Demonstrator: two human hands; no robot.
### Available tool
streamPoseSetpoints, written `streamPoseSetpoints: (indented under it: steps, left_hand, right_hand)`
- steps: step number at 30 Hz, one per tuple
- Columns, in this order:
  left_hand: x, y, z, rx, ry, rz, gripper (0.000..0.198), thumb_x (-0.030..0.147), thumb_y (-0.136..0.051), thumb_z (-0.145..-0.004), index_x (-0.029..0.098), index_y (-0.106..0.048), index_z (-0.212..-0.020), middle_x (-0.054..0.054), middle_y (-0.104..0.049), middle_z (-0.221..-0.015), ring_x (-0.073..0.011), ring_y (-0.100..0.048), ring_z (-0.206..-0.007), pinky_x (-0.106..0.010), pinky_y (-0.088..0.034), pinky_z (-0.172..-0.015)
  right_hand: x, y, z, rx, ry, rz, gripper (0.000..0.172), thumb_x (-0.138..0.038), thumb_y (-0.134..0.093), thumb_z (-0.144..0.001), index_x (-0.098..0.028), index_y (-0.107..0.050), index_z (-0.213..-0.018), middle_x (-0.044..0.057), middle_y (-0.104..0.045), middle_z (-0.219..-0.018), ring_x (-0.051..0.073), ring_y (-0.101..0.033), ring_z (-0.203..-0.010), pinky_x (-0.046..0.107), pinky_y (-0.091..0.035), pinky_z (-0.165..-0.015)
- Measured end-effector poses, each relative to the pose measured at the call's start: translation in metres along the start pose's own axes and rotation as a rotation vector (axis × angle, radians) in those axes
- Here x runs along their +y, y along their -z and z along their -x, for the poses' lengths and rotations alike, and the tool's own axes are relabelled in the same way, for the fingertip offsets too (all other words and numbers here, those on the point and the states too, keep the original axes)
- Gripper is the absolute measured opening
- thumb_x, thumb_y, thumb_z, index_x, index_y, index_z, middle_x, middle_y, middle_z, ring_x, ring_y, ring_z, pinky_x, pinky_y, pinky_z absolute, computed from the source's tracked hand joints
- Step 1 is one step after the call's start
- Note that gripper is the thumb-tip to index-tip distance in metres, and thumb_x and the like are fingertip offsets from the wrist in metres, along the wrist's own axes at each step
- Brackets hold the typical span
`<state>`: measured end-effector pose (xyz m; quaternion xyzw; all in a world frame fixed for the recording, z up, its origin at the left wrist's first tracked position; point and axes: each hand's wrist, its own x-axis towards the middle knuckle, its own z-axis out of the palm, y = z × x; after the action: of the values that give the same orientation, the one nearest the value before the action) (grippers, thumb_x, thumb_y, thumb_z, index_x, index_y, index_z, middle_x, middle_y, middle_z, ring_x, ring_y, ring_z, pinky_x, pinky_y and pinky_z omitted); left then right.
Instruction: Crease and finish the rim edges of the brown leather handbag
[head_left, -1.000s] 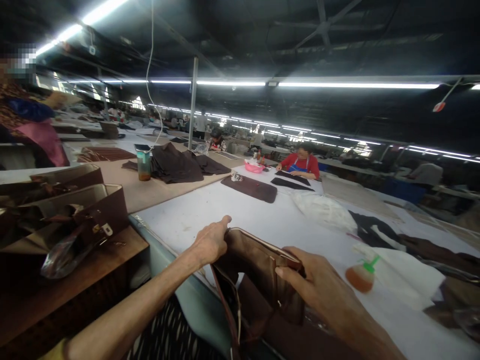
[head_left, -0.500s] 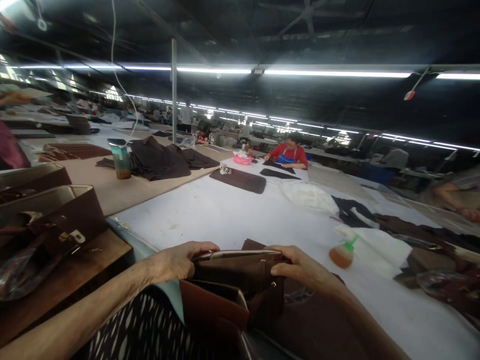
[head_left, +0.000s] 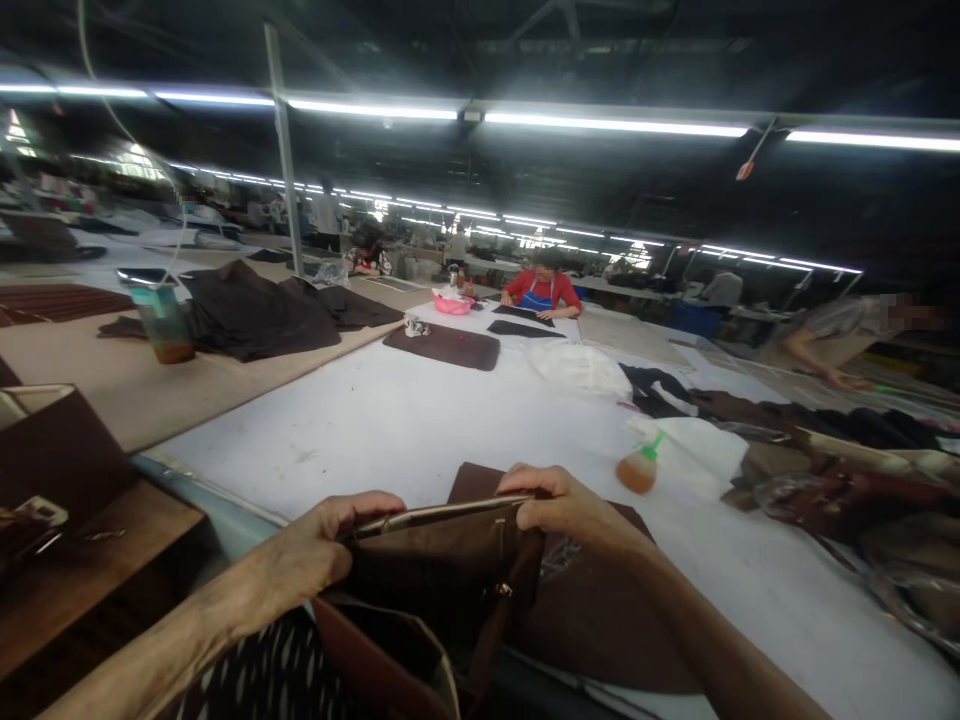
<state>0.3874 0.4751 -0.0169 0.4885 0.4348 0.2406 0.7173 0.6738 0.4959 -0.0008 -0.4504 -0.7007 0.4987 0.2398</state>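
Observation:
A brown leather handbag is in front of me at the table's near edge, its mouth facing up and its dark lining showing. My left hand is closed on the left end of its upper rim, thumb along the top. At the right end of the same rim, my right hand pinches the edge between thumb and fingers. A small gold-coloured metal fitting shows on the bag below my right hand. Beneath and beyond the bag lies a flat dark brown sheet. The bag's lower part runs out of view.
More brown bags stand on a wooden box at left. A squeeze bottle of amber liquid rests beside white cloth. A jar stands by dark leather pieces. A co-worker in red sits across the table.
My view has turned to the right, so the scene shifts left. Both hands keep their hold on the bag's rim, and its opening appears wider and more tilted.

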Motion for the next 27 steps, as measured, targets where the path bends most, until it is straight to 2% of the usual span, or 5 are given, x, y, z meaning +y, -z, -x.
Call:
streamPoseSetpoints:
  steps: [5, 9, 17, 22, 27]
  left_hand:
    - [0.004, -0.005, 0.007, -0.051, -0.019, -0.014, 0.059, 0.006, -0.048, -0.052, 0.016, -0.054, -0.110, -0.004, -0.065, -0.100, -0.0219, -0.060, -0.092, -0.027, -0.046, -0.078]
    - [0.004, -0.004, 0.009, -0.016, 0.004, -0.102, 0.058, 0.009, -0.050, -0.054, 0.018, -0.055, -0.111, -0.002, -0.065, -0.098, -0.0218, -0.060, -0.090, -0.027, -0.047, -0.076]
    - [-0.003, 0.007, 0.005, 0.004, 0.017, -0.216, 0.062, 0.013, -0.052, -0.054, 0.019, -0.055, -0.115, -0.002, -0.064, -0.104, -0.0222, -0.058, -0.093, -0.027, -0.046, -0.078]
    - [0.005, 0.011, 0.001, -0.078, 0.005, -0.254, 0.059, 0.012, -0.050, -0.053, 0.017, -0.057, -0.111, -0.003, -0.064, -0.101, -0.0213, -0.058, -0.092, -0.025, -0.046, -0.077]
    - [0.009, 0.020, -0.006, -0.129, -0.040, -0.304, 0.053, 0.010, -0.052, -0.052, 0.016, -0.062, -0.103, 0.000, -0.065, -0.093, -0.0185, -0.059, -0.085, -0.021, -0.045, -0.073]
  right_hand:
    - [0.001, 0.004, -0.003, -0.054, 0.043, -0.021, 0.023, -0.022, -0.057, -0.068, -0.015, -0.069, -0.087, 0.002, -0.056, -0.088, 0.014, -0.051, -0.078, 0.022, -0.040, -0.067]
    - [0.005, 0.006, -0.005, -0.027, 0.063, -0.055, 0.017, -0.023, -0.061, -0.067, -0.015, -0.069, -0.079, 0.001, -0.055, -0.083, 0.013, -0.050, -0.075, 0.021, -0.039, -0.066]
    - [0.014, 0.009, -0.004, -0.016, -0.099, -0.144, 0.025, -0.026, -0.065, -0.064, -0.018, -0.069, -0.087, -0.001, -0.065, -0.081, 0.016, -0.056, -0.076, 0.025, -0.042, -0.072]
    - [0.013, 0.006, -0.004, 0.029, -0.187, -0.149, 0.029, -0.027, -0.067, -0.063, -0.019, -0.069, -0.091, 0.001, -0.067, -0.084, 0.019, -0.059, -0.079, 0.028, -0.046, -0.074]
    - [0.011, 0.003, -0.006, 0.077, -0.192, -0.111, 0.026, -0.030, -0.066, -0.065, -0.019, -0.069, -0.089, 0.002, -0.068, -0.086, 0.022, -0.060, -0.085, 0.030, -0.045, -0.079]
